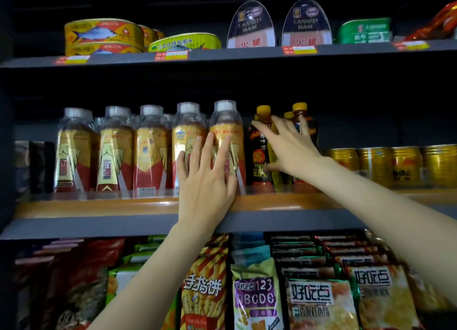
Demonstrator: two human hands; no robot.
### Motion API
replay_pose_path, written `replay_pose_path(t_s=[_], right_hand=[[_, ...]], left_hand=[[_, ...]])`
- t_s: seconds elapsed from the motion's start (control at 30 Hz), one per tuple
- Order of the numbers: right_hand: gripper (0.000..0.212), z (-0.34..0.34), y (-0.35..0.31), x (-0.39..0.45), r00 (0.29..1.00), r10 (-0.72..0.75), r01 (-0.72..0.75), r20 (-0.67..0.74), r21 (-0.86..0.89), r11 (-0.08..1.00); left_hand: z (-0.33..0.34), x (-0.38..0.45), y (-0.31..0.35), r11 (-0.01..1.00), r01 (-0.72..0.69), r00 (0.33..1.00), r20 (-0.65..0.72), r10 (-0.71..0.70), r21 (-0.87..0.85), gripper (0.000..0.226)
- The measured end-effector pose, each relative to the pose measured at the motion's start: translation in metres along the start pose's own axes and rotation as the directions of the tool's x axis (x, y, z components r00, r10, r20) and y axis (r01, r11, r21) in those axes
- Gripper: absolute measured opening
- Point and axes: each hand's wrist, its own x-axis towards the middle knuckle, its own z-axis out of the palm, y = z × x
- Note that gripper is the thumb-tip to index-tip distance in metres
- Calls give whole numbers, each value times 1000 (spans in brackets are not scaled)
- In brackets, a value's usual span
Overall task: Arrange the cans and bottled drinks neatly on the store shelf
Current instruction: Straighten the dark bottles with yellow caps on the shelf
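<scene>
A row of red-and-gold bottled drinks (116, 151) with white caps stands on the middle shelf (99, 206). My left hand (206, 178) presses flat with straight fingers against the rightmost red-and-gold bottle (226, 121) and its neighbour. To the right stand dark bottles with yellow caps (259, 154). My right hand (288, 147) reaches over them with fingers spread, touching the dark bottles; its thumb is low by their bases. Gold cans (405, 166) line the shelf further right.
The top shelf (222, 55) holds fish tins (103, 36), two canned hams (252, 25) and a green tin (364, 31). Below, snack bags (257, 297) fill the bottom level. Dark packs (34, 166) sit at the far left of the middle shelf.
</scene>
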Motion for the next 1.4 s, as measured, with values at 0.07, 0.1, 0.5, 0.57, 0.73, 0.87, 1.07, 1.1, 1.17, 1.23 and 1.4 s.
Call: replay_pose_path(t_s=[0.07, 0.1, 0.5, 0.57, 0.73, 0.87, 1.07, 1.1, 1.17, 1.23, 1.4], right_hand=[[106, 6, -1, 4, 1000, 12, -12, 17, 2, 1000], [105, 6, 0, 8, 1000, 22, -22, 13, -2, 1000], [103, 18, 15, 15, 999, -25, 30, 22, -275, 961], [99, 4, 28, 4, 996, -83, 83, 11, -242, 967], [73, -36, 97, -53, 971, -147, 134, -191, -76, 988], [60, -48, 162, -105, 946, -148, 146, -288, -31, 989], [57, -56, 281, -177, 882, 148, -144, -448, 42, 989], [58, -56, 304, -188, 871, 208, -212, -445, 42, 976], [60, -57, 347, -203, 842, 319, -320, -435, 74, 945], [61, -55, 380, -215, 825, 411, -381, -388, 155, 911], [69, -36, 428, -227, 803, 592, -479, -67, 518, 709]], left_hand=[[0, -1, 0, 1000, 3, 1000, 2, -3, -7, 60], [-1, -1, 1, 1000, 3, 1000, -1, -3, -10, 60], [-4, 3, -1, 999, 15, 1000, 26, -14, -28, 61], [-4, 3, 1, 1000, 10, 1000, 29, -9, -24, 61], [-14, 1, 12, 997, -68, 998, 18, 68, 32, 48], [-15, 7, 71, 985, -171, 985, -28, 170, -29, 44], [7, 28, 217, 944, -323, 945, -77, 318, -63, 45], [16, 29, 239, 942, -329, 943, -76, 324, -66, 45], [35, 26, 284, 947, -303, 953, -46, 300, -104, 45], [52, 21, 326, 947, -290, 955, 20, 295, -139, 44], [70, 30, 394, 970, -169, 975, 113, 191, -177, 53]])
